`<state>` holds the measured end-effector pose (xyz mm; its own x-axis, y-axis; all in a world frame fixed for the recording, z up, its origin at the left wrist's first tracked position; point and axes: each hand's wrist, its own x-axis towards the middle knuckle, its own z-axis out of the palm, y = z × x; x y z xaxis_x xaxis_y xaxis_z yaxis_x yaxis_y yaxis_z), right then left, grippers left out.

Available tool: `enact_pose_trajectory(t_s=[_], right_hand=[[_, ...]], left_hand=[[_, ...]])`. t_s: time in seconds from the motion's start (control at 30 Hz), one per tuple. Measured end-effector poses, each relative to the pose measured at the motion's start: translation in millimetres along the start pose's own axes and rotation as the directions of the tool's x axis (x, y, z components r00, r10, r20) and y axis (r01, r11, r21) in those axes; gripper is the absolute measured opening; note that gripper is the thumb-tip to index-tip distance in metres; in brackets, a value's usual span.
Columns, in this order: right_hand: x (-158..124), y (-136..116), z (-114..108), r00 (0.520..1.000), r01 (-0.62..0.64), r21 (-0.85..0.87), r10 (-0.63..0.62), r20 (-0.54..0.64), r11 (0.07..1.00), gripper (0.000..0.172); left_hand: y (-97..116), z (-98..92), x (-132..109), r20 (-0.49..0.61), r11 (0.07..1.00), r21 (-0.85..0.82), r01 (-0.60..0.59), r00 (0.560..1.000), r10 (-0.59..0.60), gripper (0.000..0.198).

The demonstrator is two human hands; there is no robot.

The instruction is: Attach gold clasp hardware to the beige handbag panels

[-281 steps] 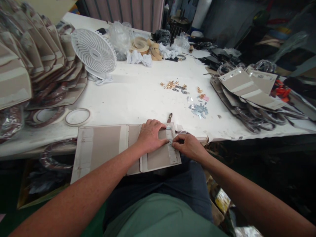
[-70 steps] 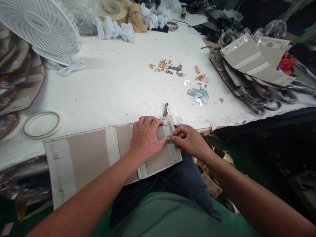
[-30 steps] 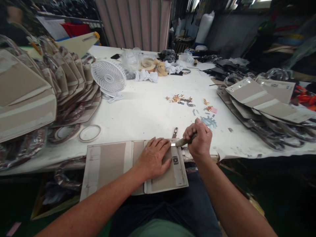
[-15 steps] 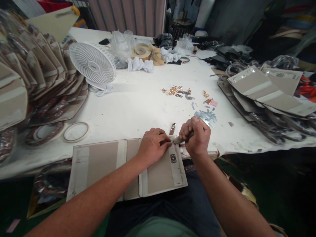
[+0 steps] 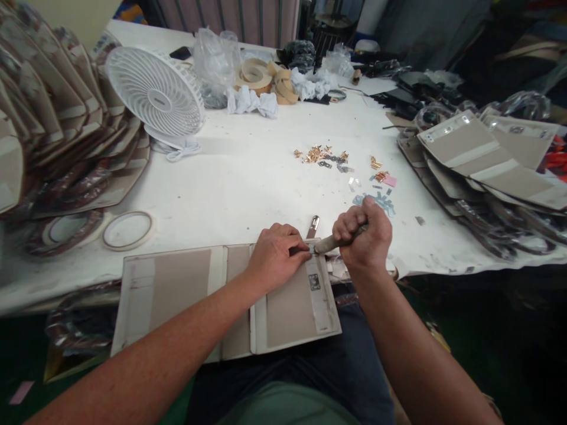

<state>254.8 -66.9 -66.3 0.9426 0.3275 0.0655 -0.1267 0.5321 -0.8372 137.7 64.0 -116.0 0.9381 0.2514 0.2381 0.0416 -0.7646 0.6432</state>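
Note:
A beige folded panel (image 5: 287, 319) lies at the table's front edge, partly over my lap. My left hand (image 5: 279, 254) rests on its upper part, thumb and fingertips pinched at the top edge; what they pinch is too small to name. My right hand (image 5: 365, 236) is wrapped round a tool (image 5: 334, 242) with a thick greyish handle, its tip touching the panel's top right corner beside my left fingertips. A dark square metal fitting (image 5: 314, 282) sits on the panel's pale right strip. Just beyond the top edge a strap with a metal end (image 5: 313, 225) sticks out.
Gold fasteners (image 5: 315, 153) and flat silver plates (image 5: 381, 203) lie beyond my hands. A white fan (image 5: 159, 97), tape rolls (image 5: 127, 230) and stacked panels (image 5: 66, 118) are at left. More panels (image 5: 469, 147) are stacked at right. Plastic bags (image 5: 215, 59) lie at the back.
My right hand has shifted slightly right, and more of the tool's handle shows. My left hand stays at the panel's top edge. The view has shifted slightly.

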Motion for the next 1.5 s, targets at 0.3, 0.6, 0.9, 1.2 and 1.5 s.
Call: enact_pose_trajectory(t_s=[0.3, 0.6, 0.9, 1.2, 1.5], right_hand=[[-14.8, 5.9, 12.0, 0.99, 0.117, -0.097, -0.108, 0.088, 0.988, 0.041], [-27.9, 2.5, 22.5, 0.884, 0.36, -0.493, -0.121, 0.451, 0.792, 0.049], [-24.9, -1.8, 22.4, 0.919, 0.27, -0.401, -0.109, 0.379, 0.875, 0.051], [-30.1, -21.9, 38.7, 0.91, 0.296, -0.344, -0.153, 0.386, 0.891, 0.051], [-34.7, -11.0, 44.6, 0.898, 0.277, -0.299, -0.136, 0.418, 0.913, 0.049]], left_hand=[[-2.2, 0.8, -1.3, -0.007, 1.0, -0.025, -0.006, 1.0, 0.006, 0.007], [-5.9, -28.2, 15.8, 0.239, 0.994, -0.04, 0.1, 0.967, -0.087, 0.026], [8.9, -39.2, 33.4, 0.4, 0.927, 0.221, 0.302, 0.839, -0.369, 0.045], [0.2, -38.0, 31.0, 0.39, 0.919, 0.141, 0.368, 0.833, -0.393, 0.042], [-3.8, -34.5, 30.7, 0.374, 0.907, 0.081, 0.413, 0.831, -0.412, 0.033]])
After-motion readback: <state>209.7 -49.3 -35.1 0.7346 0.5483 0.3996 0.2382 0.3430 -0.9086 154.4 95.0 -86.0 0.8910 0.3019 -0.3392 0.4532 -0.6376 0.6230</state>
